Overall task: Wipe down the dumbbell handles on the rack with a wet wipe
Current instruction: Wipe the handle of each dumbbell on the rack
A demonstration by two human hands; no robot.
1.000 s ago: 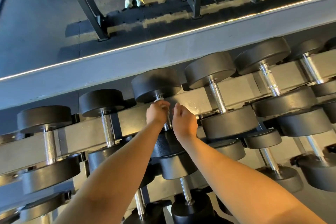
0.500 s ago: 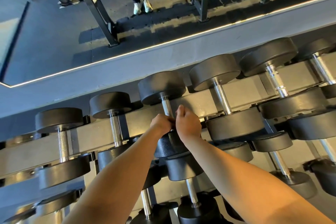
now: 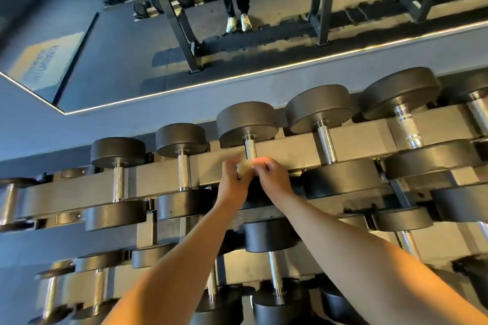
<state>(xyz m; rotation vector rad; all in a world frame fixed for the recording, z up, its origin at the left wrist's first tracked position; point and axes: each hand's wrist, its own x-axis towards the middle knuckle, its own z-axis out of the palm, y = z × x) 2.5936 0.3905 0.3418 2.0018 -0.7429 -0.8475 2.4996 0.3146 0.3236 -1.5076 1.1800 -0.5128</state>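
A row of black dumbbells with chrome handles rests on the grey rack (image 3: 351,140). The middle dumbbell's handle (image 3: 250,150) shows between its far head and my hands. A small pale wet wipe (image 3: 244,169) is bunched between my two hands just below that handle, over the dumbbell's near head. My left hand (image 3: 232,182) is blurred and pinches the wipe from the left. From the right, my right hand (image 3: 272,177) holds the same wipe with its fingertips.
Neighbouring chrome handles stand left (image 3: 184,173) and right (image 3: 327,145) of my hands. A lower tier holds more dumbbells (image 3: 274,277). Behind the rack a wall mirror (image 3: 132,47) reflects another rack and a person's legs in white shoes (image 3: 237,22).
My hands slid down off the middle handle toward its near end. The wipe now shows between both hands, and the view has tilted up and closer.
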